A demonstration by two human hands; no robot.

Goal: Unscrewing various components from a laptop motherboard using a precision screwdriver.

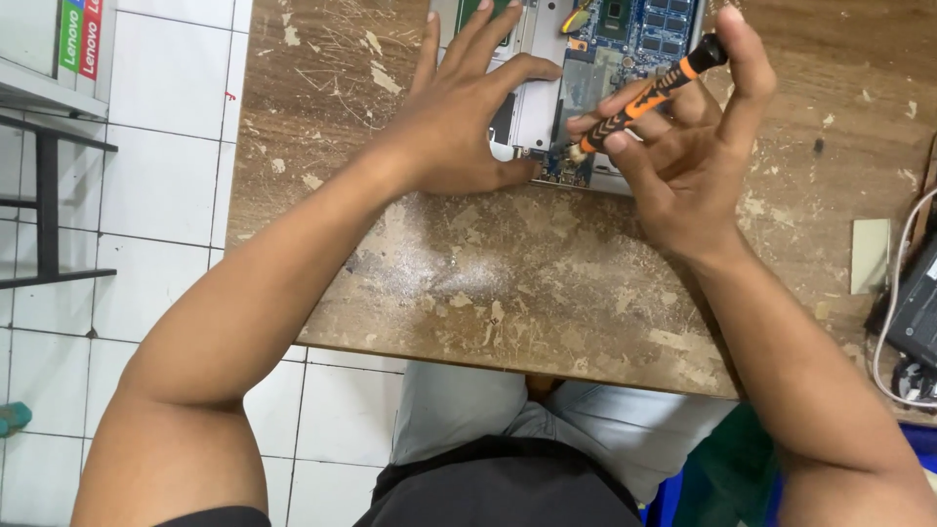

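An opened laptop lies bottom-up at the far edge of a worn wooden table, its blue circuit board exposed. My left hand rests flat on the laptop's silver casing, fingers spread, thumb pressing near the front edge. My right hand grips an orange and black screwdriver slanted down to the left, its tip touching the board near the laptop's front edge. The index finger caps the screwdriver's top end.
A black device with a white cable lies at the table's right edge, beside a small pale card. White tiled floor lies to the left, with a dark metal rack at the far left. My lap shows below the table.
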